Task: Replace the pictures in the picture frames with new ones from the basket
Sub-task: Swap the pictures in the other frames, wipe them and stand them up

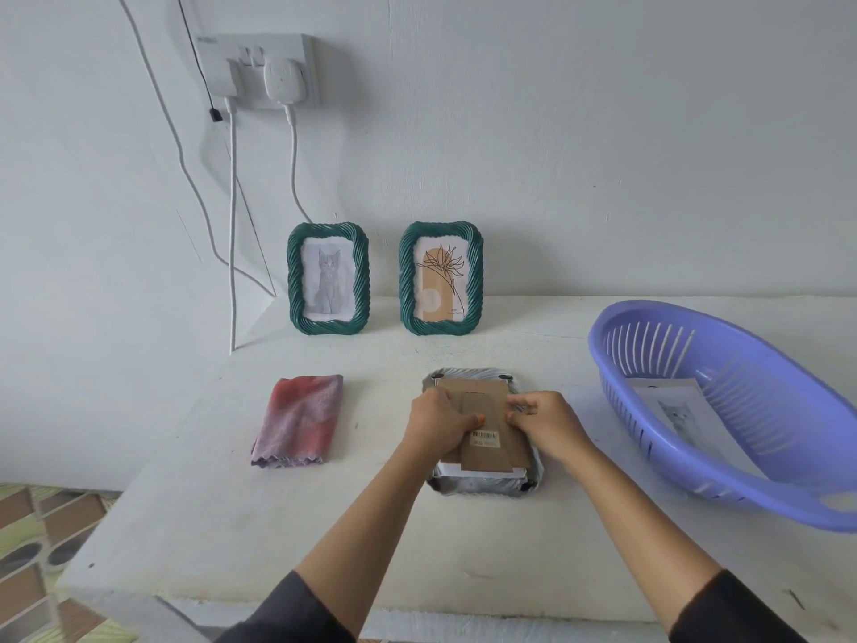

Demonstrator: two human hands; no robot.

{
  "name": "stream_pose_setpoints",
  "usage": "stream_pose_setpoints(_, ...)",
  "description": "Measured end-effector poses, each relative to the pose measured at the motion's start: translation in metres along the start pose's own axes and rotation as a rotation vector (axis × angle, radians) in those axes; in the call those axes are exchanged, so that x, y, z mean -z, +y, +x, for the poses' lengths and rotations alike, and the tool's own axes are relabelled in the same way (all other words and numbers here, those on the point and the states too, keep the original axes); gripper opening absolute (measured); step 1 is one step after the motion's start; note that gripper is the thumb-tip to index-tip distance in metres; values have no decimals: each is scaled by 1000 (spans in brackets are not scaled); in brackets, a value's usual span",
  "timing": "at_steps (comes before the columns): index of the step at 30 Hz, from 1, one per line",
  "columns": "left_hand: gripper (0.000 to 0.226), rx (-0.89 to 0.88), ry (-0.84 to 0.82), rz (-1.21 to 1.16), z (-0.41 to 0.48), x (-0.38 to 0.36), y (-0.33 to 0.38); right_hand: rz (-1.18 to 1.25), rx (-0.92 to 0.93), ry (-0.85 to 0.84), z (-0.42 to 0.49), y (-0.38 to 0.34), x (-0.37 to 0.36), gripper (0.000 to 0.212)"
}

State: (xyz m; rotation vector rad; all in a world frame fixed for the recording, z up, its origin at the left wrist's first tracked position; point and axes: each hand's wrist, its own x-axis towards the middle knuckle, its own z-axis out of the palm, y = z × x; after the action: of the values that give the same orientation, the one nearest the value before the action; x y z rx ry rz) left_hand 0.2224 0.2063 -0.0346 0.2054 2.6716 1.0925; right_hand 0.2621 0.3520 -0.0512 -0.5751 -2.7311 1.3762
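- White tabletop [185, 503]: the grey ribbed picture frame [482, 487] lies face down at front centre and may skid under an uneven push.
- Brown cardboard backing board [491, 447]: left hand [436, 422] and right hand [547, 424] grip it with curled fingers. Forcing it risks creasing.
- Lilac slotted plastic basket [617, 364], right, holds a cat print [681, 415]. Reach looks unobstructed.
- Two green twisted-rim frames [297, 280] stand against the wall. A folded pink cloth [299, 420] lies well apart, left.

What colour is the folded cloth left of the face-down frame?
The folded fabric cloth is mottled red and pink, greyish-purple toward its near edge; head view.
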Motion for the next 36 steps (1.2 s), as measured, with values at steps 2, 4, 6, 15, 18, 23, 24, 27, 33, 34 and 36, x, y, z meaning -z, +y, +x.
stream_pose_setpoints(2,47,-25,4,57,2,-1,-2,-3,-1,-2,1,-1,0,36)
stream_pose_setpoints(4,45,-37,5,118,5,-3,-5,-13,-4,4,1,-2,0,36)
stream_pose_setpoints(6,47,-36,13,162,7,-5,-7,-28,-5,14,2,-3,-1,35)
stream_pose_setpoints(15,50,-45,33,197,15,-8,-18,-314,19,42,5,-13,-4,28)
stream_pose_setpoints(18,49,-52,31,204,16,-8,-18,-448,45,44,7,-19,-5,22)
stream_pose_setpoints(23,48,-50,18,197,17,-7,-20,-622,84,46,10,-28,-8,12)
stream_pose_setpoints(24,46,-52,13,197,18,-7,-20,-647,96,55,9,-31,-8,14)
stream_pose_setpoints(27,45,-55,13,205,19,-9,-21,-707,119,74,6,-36,-8,23)
stream_pose_setpoints(33,52,-66,28,234,19,-12,-23,-668,72,41,7,-36,-7,24)
stream_pose_setpoints(34,52,-66,28,238,19,-11,-23,-630,63,44,8,-34,-6,18)
stream_pose_setpoints(36,52,-64,29,240,18,-11,-24,-531,51,59,8,-28,-2,19)
